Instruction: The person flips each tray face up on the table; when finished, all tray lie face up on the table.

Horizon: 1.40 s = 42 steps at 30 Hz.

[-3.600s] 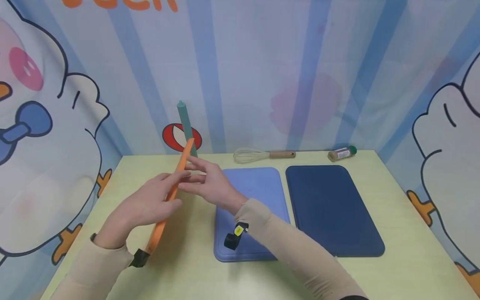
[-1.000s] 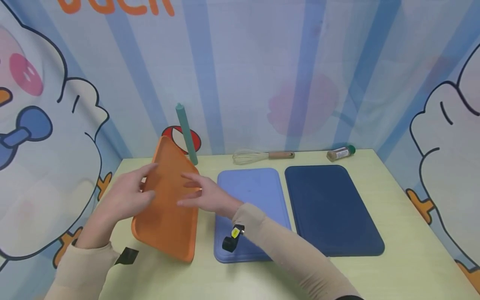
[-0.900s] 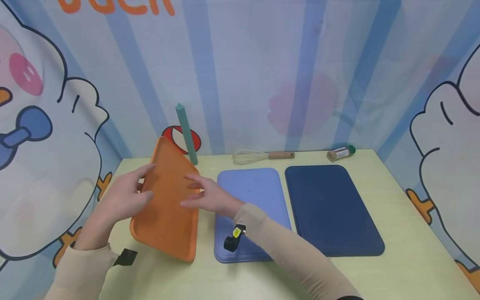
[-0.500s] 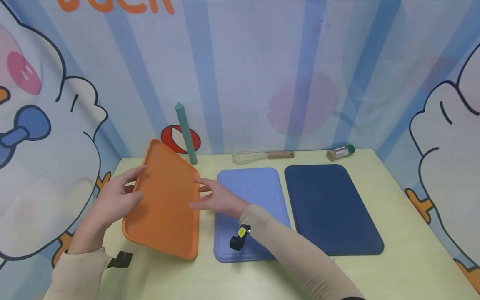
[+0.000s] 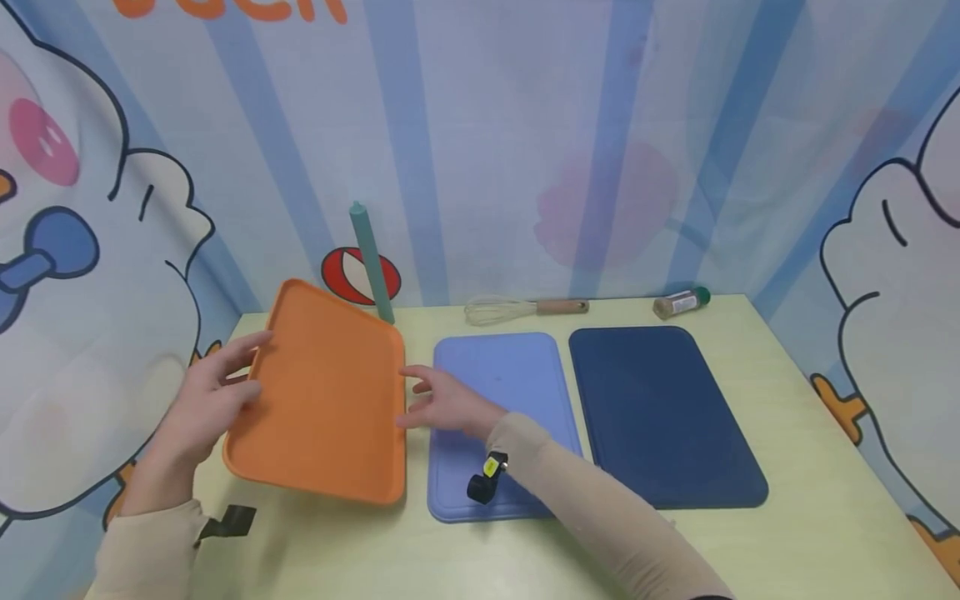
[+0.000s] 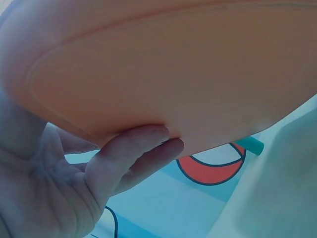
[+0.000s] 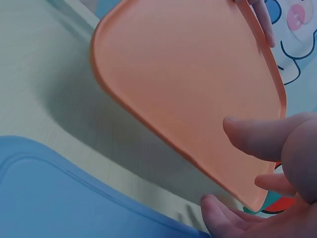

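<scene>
An orange tray (image 5: 322, 400) is held tilted above the table's left side, its inner face toward the head camera. My left hand (image 5: 206, 404) grips its left edge, thumb on the face and fingers behind; the left wrist view shows those fingers (image 6: 131, 153) against the underside. At the opposite edge, my right hand (image 5: 446, 402) has thumb and fingers spread around the rim. In the right wrist view the thumb (image 7: 257, 139) is over the tray's face and the fingers sit beyond the edge, with a gap visible. Firm contact there is not clear.
A light blue tray (image 5: 498, 375) and a dark blue tray (image 5: 660, 417) lie side by side on the table (image 5: 750, 367). Along the back are a teal stick (image 5: 371, 262) leaning on the curtain, a whisk (image 5: 525, 310) and a green-capped spice jar (image 5: 681, 302).
The orange tray has turned from edge-on to face the head camera, tipping flatter. My left hand has moved left and slightly down with its edge; my right hand has shifted right and down.
</scene>
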Each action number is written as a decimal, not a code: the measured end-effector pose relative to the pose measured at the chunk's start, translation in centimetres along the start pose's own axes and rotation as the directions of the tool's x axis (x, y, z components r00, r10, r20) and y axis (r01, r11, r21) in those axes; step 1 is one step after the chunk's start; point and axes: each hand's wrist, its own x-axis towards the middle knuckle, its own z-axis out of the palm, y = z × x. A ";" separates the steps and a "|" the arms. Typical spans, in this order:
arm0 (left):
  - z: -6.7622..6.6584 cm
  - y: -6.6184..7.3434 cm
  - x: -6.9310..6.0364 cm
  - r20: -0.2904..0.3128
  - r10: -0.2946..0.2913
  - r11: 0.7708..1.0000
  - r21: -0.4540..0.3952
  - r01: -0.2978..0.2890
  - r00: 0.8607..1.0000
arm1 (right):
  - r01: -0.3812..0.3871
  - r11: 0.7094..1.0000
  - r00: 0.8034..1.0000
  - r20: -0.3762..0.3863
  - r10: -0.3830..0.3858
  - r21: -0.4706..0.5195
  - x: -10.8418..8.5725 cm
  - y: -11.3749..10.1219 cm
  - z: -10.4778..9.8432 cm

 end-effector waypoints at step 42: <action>-1.0 -4.4 -1.2 0.094 0.044 0.980 -0.197 -0.025 0.995 | 0.051 0.988 0.999 0.007 -0.052 0.146 -1.2 -0.3 -0.3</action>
